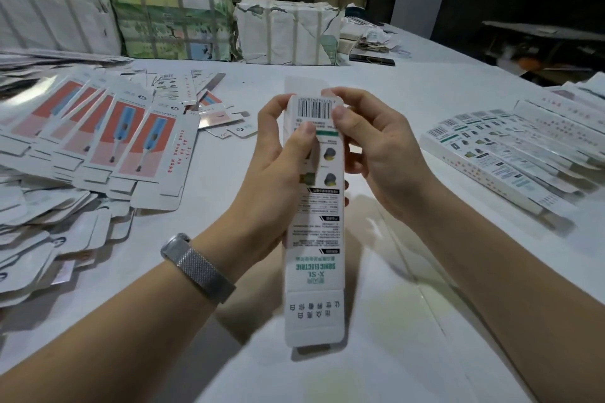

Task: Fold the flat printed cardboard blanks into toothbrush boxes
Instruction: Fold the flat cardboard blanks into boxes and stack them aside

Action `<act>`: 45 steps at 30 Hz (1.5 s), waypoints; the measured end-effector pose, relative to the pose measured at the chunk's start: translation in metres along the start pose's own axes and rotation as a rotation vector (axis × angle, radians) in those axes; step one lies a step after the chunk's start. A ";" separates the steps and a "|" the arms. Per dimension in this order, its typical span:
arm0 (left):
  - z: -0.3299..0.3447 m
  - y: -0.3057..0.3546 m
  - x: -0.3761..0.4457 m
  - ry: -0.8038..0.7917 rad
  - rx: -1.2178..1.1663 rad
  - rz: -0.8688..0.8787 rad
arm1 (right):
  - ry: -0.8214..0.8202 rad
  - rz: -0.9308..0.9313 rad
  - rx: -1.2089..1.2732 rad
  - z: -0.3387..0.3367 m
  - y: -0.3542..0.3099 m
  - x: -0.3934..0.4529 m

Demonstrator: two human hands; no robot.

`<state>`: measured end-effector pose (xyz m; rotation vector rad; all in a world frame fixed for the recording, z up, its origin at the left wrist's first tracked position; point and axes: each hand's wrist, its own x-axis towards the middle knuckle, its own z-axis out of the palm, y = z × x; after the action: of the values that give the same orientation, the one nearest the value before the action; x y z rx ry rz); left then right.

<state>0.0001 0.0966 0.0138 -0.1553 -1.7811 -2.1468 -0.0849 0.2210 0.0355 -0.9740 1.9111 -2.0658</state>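
Gripping the upright box (pixel 314 206) at centre, both hands clamp fingers on its top: left hand (pixel 278 160) hides the 9 o'clock edge, right hand (pixel 379 147) the 3 o'clock. "SONIC ELECTRIC" reads upside-down. Flat blanks (pixel 108 137) lie at 10 o'clock on the tabletop (pixel 393 82); farther wrapped bundles (pixel 170 16) are illegible.

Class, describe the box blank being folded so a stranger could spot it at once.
Start at the white table, between the spread flat blanks and the finished boxes. The long white cardboard blank is held by the left hand and right hand; it alone is lifted, barcode end away.
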 end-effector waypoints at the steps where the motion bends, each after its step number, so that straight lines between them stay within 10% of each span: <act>1: 0.000 0.000 -0.001 -0.005 -0.008 -0.003 | -0.014 0.000 0.006 0.000 0.001 -0.001; 18: 0.006 0.005 -0.007 -0.095 -0.117 -0.099 | 0.026 -0.081 0.204 -0.006 -0.004 0.000; 45: 0.007 -0.002 -0.010 -0.222 0.042 -0.088 | 0.057 -0.018 -0.125 -0.020 -0.016 0.001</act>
<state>0.0082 0.1052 0.0106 -0.3220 -1.9877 -2.2260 -0.0917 0.2402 0.0516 -0.9705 2.0898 -2.0256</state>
